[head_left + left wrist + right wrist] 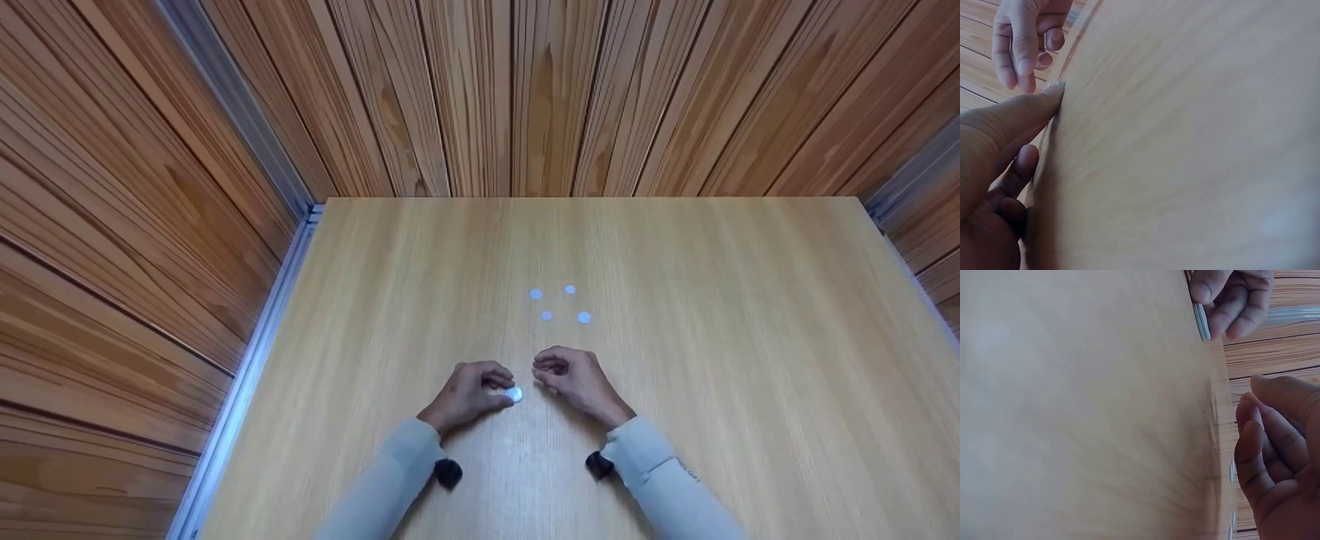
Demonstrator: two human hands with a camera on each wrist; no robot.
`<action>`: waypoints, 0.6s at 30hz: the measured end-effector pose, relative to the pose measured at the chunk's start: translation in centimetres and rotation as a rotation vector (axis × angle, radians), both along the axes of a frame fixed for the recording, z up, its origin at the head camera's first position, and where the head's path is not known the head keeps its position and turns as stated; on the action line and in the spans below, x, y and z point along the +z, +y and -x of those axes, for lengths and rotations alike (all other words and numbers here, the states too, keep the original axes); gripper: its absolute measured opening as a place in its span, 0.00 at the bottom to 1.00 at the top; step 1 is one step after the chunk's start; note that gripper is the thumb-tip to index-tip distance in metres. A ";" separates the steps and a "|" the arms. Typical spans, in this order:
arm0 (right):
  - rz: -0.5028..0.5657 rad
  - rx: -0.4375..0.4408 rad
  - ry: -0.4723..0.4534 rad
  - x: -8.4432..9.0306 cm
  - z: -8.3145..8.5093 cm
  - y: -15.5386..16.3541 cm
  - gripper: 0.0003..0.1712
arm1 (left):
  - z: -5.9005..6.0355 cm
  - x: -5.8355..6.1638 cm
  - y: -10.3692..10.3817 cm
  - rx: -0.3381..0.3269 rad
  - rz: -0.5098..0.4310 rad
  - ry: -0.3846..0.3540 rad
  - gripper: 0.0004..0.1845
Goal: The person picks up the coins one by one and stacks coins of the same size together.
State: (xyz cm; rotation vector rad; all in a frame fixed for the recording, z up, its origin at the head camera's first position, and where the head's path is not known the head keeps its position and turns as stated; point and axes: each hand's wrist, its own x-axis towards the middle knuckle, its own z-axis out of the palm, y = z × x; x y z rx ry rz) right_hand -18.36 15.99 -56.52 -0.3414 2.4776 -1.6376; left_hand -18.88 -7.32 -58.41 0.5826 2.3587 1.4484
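My left hand [501, 390] rests on the wooden table [750, 360] and pinches a small silver disc [514, 395] between thumb and fingers at the table surface. The left wrist view has the thumb [1033, 104] pressing against the disc's edge [1057, 85]. In the right wrist view the disc [1202, 322] looks thick and ridged under the left hand's fingers [1235, 301]. My right hand [553, 369] lies just right of it, fingers loosely curled and empty [1275, 450], not touching the disc.
Several more small pale discs [559, 304] lie in a loose cluster on the table just beyond both hands. Wood-panelled walls close in at the back and left, with a metal rail [255, 352] along the table's left edge.
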 end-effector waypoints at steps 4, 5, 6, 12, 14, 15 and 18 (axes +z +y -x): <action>-0.001 -0.003 0.006 0.0 0.1 0.0 0.09 | 0.0 0.0 0.0 -0.005 -0.005 0.019 0.15; -0.001 -0.003 0.007 0.0 0.1 0.0 0.09 | 0.0 0.0 0.0 -0.007 -0.003 0.025 0.15; -0.001 -0.003 0.007 -0.1 0.1 0.0 0.09 | 0.0 0.1 0.0 -0.009 -0.003 0.029 0.15; -0.015 -0.020 0.003 0.0 0.4 0.2 0.09 | 0.1 0.2 0.1 -0.011 0.023 0.014 0.15; -0.020 -0.030 -0.001 0.1 0.5 0.3 0.08 | 0.0 0.2 0.1 -0.012 0.030 0.008 0.15; -0.024 -0.034 0.000 0.2 0.6 0.4 0.08 | 0.0 0.2 0.1 -0.013 0.030 0.005 0.14; -0.034 -0.039 0.000 0.5 0.8 0.6 0.09 | 0.0 0.2 0.0 -0.015 0.033 0.001 0.14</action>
